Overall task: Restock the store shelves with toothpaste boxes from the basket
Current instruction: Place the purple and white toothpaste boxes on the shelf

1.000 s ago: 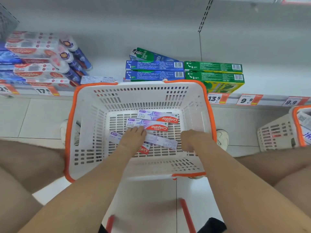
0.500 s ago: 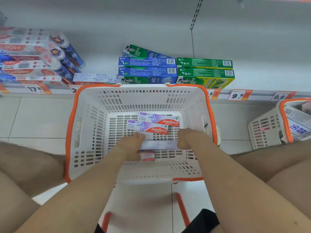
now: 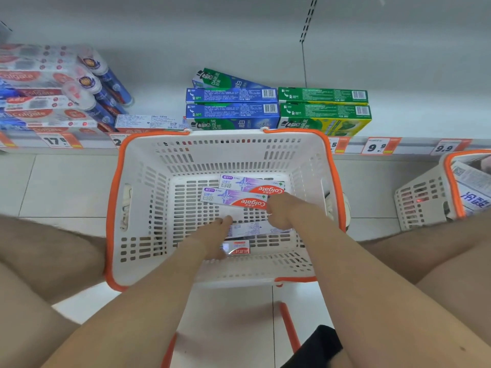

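Observation:
A white basket (image 3: 114,208) with an orange rim stands on the floor in front of the low shelf (image 3: 414,75). Two purple Colgate toothpaste boxes (image 3: 233,198) lie side by side on its bottom. Nearer to me, a box with its white printed side up (image 3: 255,229) lies level between my hands. My left hand (image 3: 212,239) grips its left end and my right hand (image 3: 281,212) curls over its right end. One more red and white box (image 3: 239,247) shows partly under my left hand.
Blue Darlie boxes (image 3: 232,112) and green ones (image 3: 325,115) are stacked on the shelf behind the basket, Colgate boxes and tubes (image 3: 53,96) at the left. A second basket (image 3: 422,203) stands at the right. My bare knees flank the basket.
The slanted white-sided box has been turned level between my hands and pulled a little toward me. My right hand moved up beside the purple box's end. The view shifted slightly.

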